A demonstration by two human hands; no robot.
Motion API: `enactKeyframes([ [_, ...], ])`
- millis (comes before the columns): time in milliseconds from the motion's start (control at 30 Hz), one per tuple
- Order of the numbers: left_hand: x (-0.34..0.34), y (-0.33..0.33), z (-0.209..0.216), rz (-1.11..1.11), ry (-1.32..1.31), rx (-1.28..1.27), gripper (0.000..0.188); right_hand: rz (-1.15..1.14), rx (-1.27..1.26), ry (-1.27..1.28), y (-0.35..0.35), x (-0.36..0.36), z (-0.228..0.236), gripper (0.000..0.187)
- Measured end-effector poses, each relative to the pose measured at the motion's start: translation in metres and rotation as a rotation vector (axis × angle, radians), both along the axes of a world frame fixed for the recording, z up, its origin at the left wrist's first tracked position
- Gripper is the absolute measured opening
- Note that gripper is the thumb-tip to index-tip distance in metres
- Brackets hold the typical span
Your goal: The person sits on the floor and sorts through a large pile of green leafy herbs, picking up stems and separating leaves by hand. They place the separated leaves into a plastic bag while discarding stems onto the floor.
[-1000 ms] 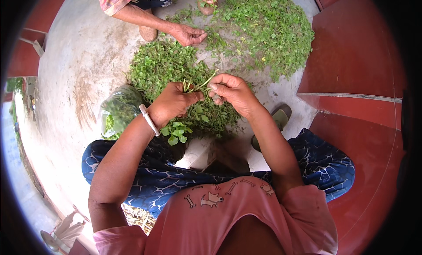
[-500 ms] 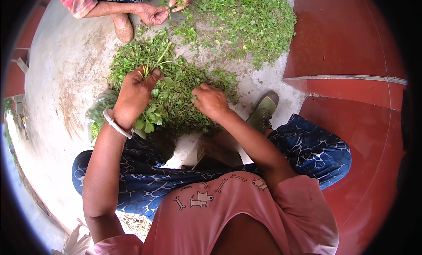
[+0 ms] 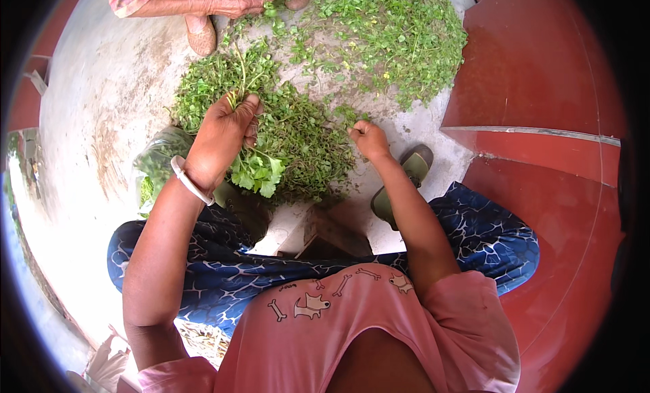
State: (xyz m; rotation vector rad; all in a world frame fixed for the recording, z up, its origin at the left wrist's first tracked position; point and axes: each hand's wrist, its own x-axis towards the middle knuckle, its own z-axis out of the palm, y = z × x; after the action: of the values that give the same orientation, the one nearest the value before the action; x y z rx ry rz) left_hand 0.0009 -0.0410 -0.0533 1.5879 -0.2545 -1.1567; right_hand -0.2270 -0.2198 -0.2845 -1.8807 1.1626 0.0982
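A small bunch of leafy green herb stems (image 3: 258,173) is gripped in my left hand (image 3: 223,132). Pale stalks stick out above the fist, and broad leaves hang below it. My right hand (image 3: 372,141) is closed in a pinch at the right edge of the pile of greens (image 3: 305,139); what its fingertips hold, if anything, is too small to make out. Beneath and between my hands, the pile of cut leaves and stems lies on the concrete floor (image 3: 115,108).
A second, wider heap of greens (image 3: 413,47) spreads at the far right, beside red panels (image 3: 521,61). Across from me, another person's hands (image 3: 237,3) hold greens. A clear plastic bag (image 3: 159,159) with greens sits by my left shoe; my right green shoe (image 3: 416,164) is beside the pile.
My right hand has moved right, away from my left hand, to the pile's edge. My left hand has shifted slightly right and still grips the herb bunch, whose leaves now hang lower.
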Motion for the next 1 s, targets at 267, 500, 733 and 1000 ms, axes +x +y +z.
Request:
enactKeyframes([
  [267, -0.009, 0.002, -0.014, 0.011, -0.041, 0.143, 0.019, -0.155, 0.51, -0.39, 0.001, 0.044, 0.111, 0.016],
  [500, -0.014, 0.001, -0.019, 0.026, 0.095, 0.159, 0.022, -0.143, 0.784, -0.674, 0.037, 0.072, 0.161, 0.012],
  [733, -0.014, 0.002, -0.017, 0.102, 0.13, 0.07, 0.022, -0.014, 0.882, -0.766, 0.068, 0.082, 0.18, 0.01],
  [1000, -0.015, -0.005, -0.004, 0.158, 0.165, -0.059, 0.017, -0.015, 0.871, -0.736, 0.075, 0.082, 0.172, 0.017],
])
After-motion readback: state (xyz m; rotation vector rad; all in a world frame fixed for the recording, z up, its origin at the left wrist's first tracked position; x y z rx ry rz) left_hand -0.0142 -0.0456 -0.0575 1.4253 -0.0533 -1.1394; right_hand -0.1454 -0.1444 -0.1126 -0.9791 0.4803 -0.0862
